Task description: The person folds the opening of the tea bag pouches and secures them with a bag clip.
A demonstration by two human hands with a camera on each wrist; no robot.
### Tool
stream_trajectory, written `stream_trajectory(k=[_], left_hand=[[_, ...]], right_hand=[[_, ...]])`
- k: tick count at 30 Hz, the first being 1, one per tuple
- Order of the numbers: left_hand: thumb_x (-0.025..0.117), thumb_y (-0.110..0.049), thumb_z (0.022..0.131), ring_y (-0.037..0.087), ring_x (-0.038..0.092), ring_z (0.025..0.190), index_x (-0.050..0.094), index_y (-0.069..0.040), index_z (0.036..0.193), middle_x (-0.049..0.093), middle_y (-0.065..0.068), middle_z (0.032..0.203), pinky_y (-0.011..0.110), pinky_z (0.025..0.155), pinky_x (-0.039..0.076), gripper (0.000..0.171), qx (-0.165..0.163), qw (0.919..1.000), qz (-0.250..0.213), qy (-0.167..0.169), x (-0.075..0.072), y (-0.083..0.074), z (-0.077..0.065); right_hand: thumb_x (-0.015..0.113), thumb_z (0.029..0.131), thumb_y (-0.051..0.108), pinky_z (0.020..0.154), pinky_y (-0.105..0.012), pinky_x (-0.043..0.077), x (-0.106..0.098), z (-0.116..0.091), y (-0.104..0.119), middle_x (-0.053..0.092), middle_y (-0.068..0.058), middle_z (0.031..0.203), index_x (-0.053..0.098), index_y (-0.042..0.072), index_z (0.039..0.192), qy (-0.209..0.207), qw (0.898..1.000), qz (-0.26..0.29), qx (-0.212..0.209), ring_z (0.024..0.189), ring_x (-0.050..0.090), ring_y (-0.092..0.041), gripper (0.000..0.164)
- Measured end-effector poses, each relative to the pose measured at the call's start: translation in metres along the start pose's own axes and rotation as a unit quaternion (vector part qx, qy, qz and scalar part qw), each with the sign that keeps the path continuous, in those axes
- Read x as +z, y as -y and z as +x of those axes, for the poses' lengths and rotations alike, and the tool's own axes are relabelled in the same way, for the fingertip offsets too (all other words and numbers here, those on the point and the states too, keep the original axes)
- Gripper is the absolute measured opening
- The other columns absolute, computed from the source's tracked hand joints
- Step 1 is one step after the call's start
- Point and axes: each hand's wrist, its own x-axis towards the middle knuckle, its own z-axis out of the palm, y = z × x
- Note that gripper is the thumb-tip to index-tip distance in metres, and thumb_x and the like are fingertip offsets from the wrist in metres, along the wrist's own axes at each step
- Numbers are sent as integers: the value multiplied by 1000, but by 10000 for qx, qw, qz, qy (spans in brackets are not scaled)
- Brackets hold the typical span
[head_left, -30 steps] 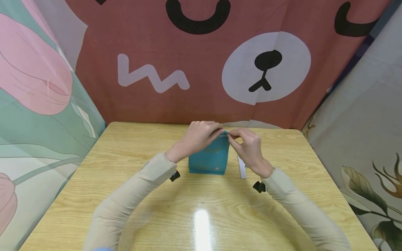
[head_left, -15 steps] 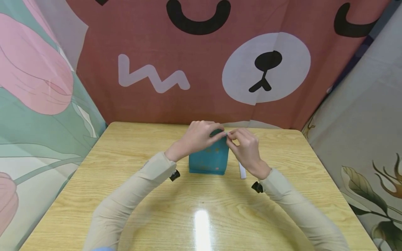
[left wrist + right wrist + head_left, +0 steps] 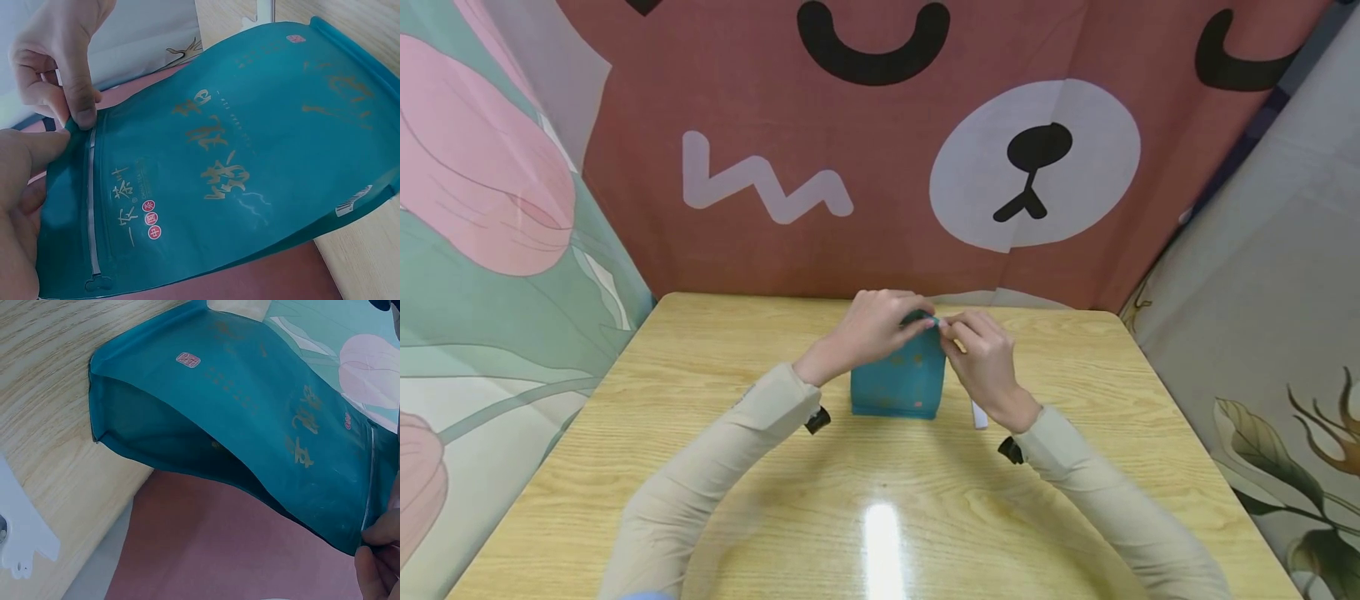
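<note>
A teal tea pouch (image 3: 898, 383) with gold characters stands upright on the table. In the left wrist view a pale zip strip (image 3: 93, 212) crosses the pouch just below its top edge. My left hand (image 3: 868, 329) grips the top edge, thumb on the near side and fingers behind. At the pouch's top right corner, my right hand (image 3: 988, 358) pinches the edge by the end of the strip between thumb and fingers. The right wrist view shows these fingertips (image 3: 375, 540) at that corner, with the pouch's side gusset (image 3: 169, 428) folded inward.
A flat white plastic piece (image 3: 980, 415) lies on the wooden table (image 3: 760, 517) right of the pouch, partly hidden by my right hand; the right wrist view shows a toothed end on this white piece (image 3: 25, 525). A printed curtain (image 3: 880, 225) hangs behind the table.
My right hand has shifted slightly left along the pouch's top edge and its fingers have drawn closer together. The left hand's thumb has moved a little; the pouch stands in place.
</note>
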Motion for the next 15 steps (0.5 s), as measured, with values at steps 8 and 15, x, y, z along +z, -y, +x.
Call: stream_trajectory(k=[8,15], left_hand=[[70,-21,94,9,64,67,76,-10,106,74,1,97,21,44,37,17,-91,9999,-18,118,-2,0,0],[72,-19,93,9,64,67,76,-10,106,74,1,97,21,44,36,16,-115,9998,-23,162,-1,2,0]], right_hand=[[75,86,-1,62,-38,53,-2,-2,1,67,-11,87,74,-2,84,137,9994,318,71,77,63,-27,3],[76,82,-9,72,-40,54,-8,-2,0,68,-13,95,74,-4,95,454,9963,688,255,87,64,-29,14]])
